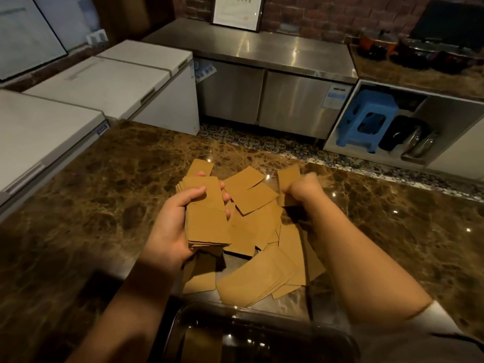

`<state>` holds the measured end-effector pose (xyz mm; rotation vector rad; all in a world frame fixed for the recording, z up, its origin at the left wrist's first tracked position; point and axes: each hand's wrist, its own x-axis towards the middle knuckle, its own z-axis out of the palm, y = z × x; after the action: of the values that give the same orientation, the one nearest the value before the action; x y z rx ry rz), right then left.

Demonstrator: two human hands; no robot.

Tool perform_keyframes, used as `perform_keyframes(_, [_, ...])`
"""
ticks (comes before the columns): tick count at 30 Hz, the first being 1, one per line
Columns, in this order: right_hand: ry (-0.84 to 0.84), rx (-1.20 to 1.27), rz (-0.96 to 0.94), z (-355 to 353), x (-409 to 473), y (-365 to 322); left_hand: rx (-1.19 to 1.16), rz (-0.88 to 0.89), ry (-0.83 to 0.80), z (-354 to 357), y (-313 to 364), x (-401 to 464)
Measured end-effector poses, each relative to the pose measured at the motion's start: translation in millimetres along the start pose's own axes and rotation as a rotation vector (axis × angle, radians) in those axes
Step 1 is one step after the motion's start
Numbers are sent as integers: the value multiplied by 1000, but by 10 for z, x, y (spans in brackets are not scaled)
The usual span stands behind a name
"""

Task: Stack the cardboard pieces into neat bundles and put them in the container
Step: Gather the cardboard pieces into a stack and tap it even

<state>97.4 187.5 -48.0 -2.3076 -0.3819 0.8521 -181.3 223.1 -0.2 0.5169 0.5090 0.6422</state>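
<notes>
Gripping a thick bundle of cardboard pieces (207,221) above a brown marble counter (91,205), the left hand (172,226) curls its thumb over the top card and its fingers round the far edge, holding the stack tilted. The right hand (303,189), blurred, pinches a single piece (286,179) raised just over the loose pile (262,231), which lies scattered on the counter between both arms. A dark shiny container (235,334) sits at the near edge of the counter, close to the person, just beside the lowest cards. Behind the counter stand white chest freezers (125,82), a steel cabinet (262,74) and a blue stool (366,116) tucked in a shelf
</notes>
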Motion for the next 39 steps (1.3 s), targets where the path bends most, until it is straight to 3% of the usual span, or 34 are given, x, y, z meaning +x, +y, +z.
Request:
perform_keyframes(3, [-53,346,-38,-269,-122,72,-32,15,35,-39,-11,4])
perform_keyframes(5, [-151,356,-50,-419,-415,179,-39,16,38,-53,-34,17])
perform_keyframes(8, [-431,98,-116,-519,-916,439,-23,-3,30,-35,-70,4])
perform_keyframes(11, [-672,-368,-389,-391,-1360,665,-4,-33,41,25,-91,-26])
perform_keyframes(14, [-565,-916,-821,-149,-1527,769,-27,-38,21,80,-98,-65])
perform_keyframes(19, [-490,-1088,-1248,91,-1551,722,-49,-45,-48,125,-73,-165])
perform_keyframes(23, [-380,-1172,-1330,183,-1524,719,-23,-17,-56,133,-55,-206])
perform_keyframes(30, [-302,-877,-1214,-12,-1535,785,-60,-16,-23,169,-64,-223])
perform_keyframes(35, [-378,-223,-610,-366,-1552,676,-113,-41,-7,286,-83,-251])
perform_keyframes(39, [-339,290,-344,-661,-1586,661,-161,-45,-38,377,-100,-258])
